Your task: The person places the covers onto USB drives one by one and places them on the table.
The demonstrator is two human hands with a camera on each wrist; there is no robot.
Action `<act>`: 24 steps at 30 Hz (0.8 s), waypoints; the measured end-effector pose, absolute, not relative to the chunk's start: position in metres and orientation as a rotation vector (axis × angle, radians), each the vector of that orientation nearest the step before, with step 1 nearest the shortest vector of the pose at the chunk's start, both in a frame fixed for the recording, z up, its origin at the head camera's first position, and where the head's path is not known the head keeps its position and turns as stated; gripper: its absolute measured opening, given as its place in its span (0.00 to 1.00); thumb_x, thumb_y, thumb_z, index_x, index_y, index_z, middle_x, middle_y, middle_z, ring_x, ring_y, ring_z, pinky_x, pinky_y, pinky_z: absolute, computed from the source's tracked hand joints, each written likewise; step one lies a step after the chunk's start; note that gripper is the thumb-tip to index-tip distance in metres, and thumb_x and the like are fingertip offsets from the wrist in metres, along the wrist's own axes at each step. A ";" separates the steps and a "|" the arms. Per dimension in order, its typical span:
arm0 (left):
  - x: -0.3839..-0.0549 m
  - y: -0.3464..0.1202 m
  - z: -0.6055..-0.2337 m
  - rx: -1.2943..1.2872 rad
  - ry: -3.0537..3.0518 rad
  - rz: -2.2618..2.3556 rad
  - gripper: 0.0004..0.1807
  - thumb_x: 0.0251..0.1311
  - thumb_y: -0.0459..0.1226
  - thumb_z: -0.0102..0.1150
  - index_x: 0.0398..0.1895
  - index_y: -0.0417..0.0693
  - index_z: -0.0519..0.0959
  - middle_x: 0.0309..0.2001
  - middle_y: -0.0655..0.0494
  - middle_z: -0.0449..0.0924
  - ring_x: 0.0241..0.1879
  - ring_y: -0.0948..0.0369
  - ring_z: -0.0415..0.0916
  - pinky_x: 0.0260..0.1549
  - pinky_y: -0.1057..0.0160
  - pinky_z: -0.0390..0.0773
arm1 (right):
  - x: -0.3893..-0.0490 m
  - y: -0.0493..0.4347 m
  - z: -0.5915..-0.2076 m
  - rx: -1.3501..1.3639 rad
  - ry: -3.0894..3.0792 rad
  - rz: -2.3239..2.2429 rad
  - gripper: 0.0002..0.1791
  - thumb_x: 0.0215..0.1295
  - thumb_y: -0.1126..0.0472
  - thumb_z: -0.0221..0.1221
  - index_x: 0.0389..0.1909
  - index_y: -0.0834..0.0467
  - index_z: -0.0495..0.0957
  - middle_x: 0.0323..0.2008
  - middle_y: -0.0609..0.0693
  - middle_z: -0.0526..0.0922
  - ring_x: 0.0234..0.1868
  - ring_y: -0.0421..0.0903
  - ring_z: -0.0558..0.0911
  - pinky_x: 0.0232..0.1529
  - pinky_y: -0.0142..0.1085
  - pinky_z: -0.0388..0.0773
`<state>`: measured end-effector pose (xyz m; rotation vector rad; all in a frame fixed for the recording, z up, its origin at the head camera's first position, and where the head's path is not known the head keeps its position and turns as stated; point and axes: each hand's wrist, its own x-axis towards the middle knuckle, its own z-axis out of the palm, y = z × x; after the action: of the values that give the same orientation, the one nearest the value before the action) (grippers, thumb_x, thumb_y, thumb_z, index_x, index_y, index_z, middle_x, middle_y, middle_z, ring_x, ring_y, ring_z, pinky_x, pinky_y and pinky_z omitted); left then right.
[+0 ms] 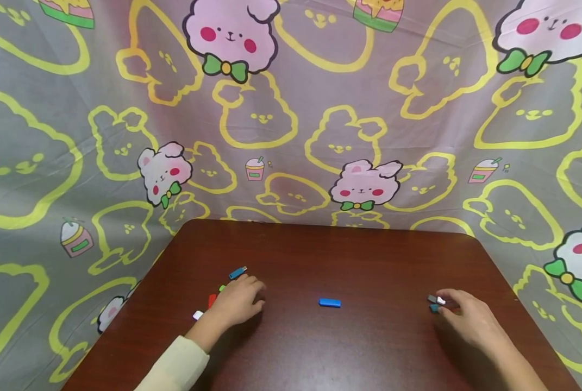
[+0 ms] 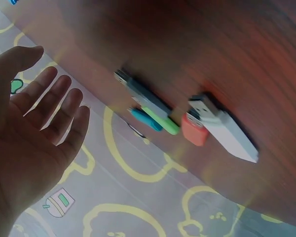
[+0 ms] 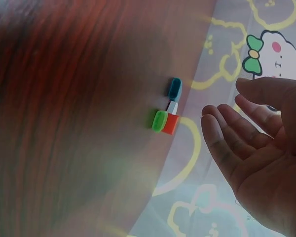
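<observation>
My left hand (image 1: 234,301) hovers over the left side of the table with relaxed fingers, holding nothing. Beside it lies a group of USB flash drives: a blue-teal one (image 1: 238,272), a green one (image 2: 160,120), a black one (image 2: 149,98), a red one (image 2: 195,130) and a white one (image 2: 232,136). My right hand (image 1: 471,320) hangs with loosely bent fingers beside small caps at the right, its palm bare in the right wrist view. The caps are teal (image 3: 175,89), white (image 3: 172,107), green (image 3: 159,121) and red (image 3: 170,123); the hand partly hides them in the head view.
A blue stick (image 1: 330,303), shaped like a capped flash drive, lies alone mid-table between the hands. The dark brown table (image 1: 320,250) has rounded far corners. A grey cloth (image 1: 291,163) with cartoon prints hangs behind and at both sides.
</observation>
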<state>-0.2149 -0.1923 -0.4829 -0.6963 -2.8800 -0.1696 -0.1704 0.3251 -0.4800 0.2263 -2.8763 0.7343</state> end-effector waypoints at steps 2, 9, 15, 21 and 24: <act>-0.214 -0.197 -0.483 -0.689 -2.871 -0.175 0.14 0.54 0.43 0.73 0.42 0.49 0.84 0.42 0.56 0.83 0.44 0.55 0.77 0.42 0.53 0.80 | -0.170 0.327 -0.480 0.224 -2.873 0.736 0.18 0.60 0.65 0.68 0.51 0.62 0.80 0.43 0.57 0.86 0.39 0.53 0.86 0.37 0.47 0.79; -0.213 -0.213 -0.486 -0.644 -2.913 -0.200 0.13 0.56 0.43 0.72 0.42 0.50 0.84 0.45 0.56 0.83 0.51 0.53 0.78 0.46 0.51 0.80 | -0.171 0.338 -0.481 0.196 -2.873 0.713 0.18 0.60 0.65 0.68 0.51 0.63 0.80 0.44 0.61 0.85 0.37 0.54 0.87 0.37 0.49 0.80; -0.210 -0.225 -0.486 -0.590 -2.935 -0.256 0.12 0.56 0.41 0.73 0.41 0.51 0.83 0.41 0.58 0.83 0.48 0.56 0.77 0.43 0.53 0.79 | -0.169 0.351 -0.482 0.173 -2.874 0.676 0.18 0.60 0.64 0.68 0.51 0.64 0.80 0.44 0.65 0.83 0.39 0.58 0.86 0.42 0.59 0.78; -0.205 -0.240 -0.484 -0.534 -2.944 -0.289 0.12 0.56 0.40 0.73 0.42 0.49 0.84 0.40 0.58 0.82 0.40 0.60 0.74 0.39 0.56 0.77 | -0.170 0.359 -0.484 0.161 -2.910 0.658 0.18 0.60 0.65 0.66 0.51 0.66 0.80 0.43 0.65 0.83 0.42 0.62 0.84 0.41 0.59 0.78; -0.203 -0.246 -0.483 -0.500 -2.959 -0.275 0.14 0.55 0.40 0.74 0.43 0.48 0.84 0.41 0.57 0.82 0.41 0.59 0.74 0.41 0.55 0.78 | -0.171 0.361 -0.484 0.156 -2.919 0.650 0.17 0.59 0.66 0.66 0.50 0.66 0.80 0.41 0.63 0.84 0.42 0.62 0.83 0.41 0.57 0.78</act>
<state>-0.2025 -0.2461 -0.4833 -0.5004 -2.9587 -0.2747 -0.1711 0.3611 -0.4844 0.1562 -2.9194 0.6503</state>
